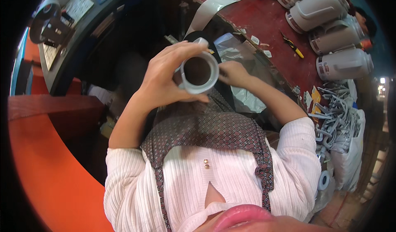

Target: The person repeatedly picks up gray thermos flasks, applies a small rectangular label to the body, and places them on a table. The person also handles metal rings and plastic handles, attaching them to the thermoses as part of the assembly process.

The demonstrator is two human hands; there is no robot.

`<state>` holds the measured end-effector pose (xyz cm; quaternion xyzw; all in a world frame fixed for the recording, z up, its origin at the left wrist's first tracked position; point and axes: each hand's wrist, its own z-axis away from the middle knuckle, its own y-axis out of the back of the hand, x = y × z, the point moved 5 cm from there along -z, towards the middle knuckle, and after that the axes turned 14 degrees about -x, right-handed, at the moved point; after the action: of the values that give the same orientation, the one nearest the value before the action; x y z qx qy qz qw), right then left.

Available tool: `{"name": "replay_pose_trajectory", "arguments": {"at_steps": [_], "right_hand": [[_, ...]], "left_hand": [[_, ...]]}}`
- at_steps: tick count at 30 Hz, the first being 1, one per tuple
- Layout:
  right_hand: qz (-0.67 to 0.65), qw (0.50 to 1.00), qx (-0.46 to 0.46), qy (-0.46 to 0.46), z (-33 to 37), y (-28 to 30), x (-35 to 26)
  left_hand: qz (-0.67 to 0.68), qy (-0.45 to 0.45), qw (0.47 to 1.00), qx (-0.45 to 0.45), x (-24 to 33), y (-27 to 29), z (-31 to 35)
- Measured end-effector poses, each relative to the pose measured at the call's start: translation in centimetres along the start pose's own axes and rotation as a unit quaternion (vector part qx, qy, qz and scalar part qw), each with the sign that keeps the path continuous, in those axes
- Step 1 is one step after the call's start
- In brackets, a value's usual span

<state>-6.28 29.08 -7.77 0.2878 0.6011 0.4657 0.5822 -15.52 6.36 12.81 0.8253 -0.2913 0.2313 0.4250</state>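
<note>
My left hand (167, 77) is wrapped around a white round container (199, 72) with a dark opening, holding it up in front of my chest. My right hand (234, 73) sits with curled fingers against the container's right side. A crumpled clear plastic bag (243, 98) lies just under that hand. What the right fingers pinch is hidden.
Several white electric kettles (326, 21) stand on the dark red table (264, 23) at the upper right, near yellow-handled cutters (293, 46). A heap of pale grey cords (336, 118) and a tape roll (324, 180) lie to my right. An orange surface (45, 166) curves along my left.
</note>
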Motion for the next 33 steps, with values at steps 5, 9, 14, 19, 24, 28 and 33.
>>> {"name": "replay_pose_trajectory", "arguments": {"at_steps": [5, 9, 14, 19, 24, 28, 33], "right_hand": [[-0.405, 0.905, -0.067, -0.113, -0.2, 9.5, -2.7], [-0.452, 0.880, 0.138, 0.042, 1.8, 18.5, -11.9], [-0.066, 0.936, 0.218, 0.269, 0.8, 18.0, -17.9], [0.067, 0.970, 0.059, 0.225, -0.5, 15.2, -15.2], [0.284, 0.916, 0.068, 0.276, 0.0, 15.8, -17.1], [0.205, 0.941, -0.168, 0.208, 0.3, 15.7, -16.1], [0.015, 0.984, -0.053, 0.167, 1.5, 15.9, -16.8]], "left_hand": [[0.042, 0.052, 0.998, 0.016, -1.0, -1.0, -0.2], [0.055, 0.078, 0.995, 0.020, -1.7, -1.1, -0.7], [0.016, 0.078, 0.996, 0.028, -2.0, -1.7, -1.3], [-0.058, 0.094, 0.994, -0.007, -1.9, -2.5, -0.9], [-0.053, 0.047, 0.997, 0.024, -1.6, -2.5, -1.0], [-0.101, 0.045, 0.994, -0.027, -1.1, -3.5, -1.0], [-0.097, 0.036, 0.994, -0.031, -1.2, -3.0, -0.4]]}}
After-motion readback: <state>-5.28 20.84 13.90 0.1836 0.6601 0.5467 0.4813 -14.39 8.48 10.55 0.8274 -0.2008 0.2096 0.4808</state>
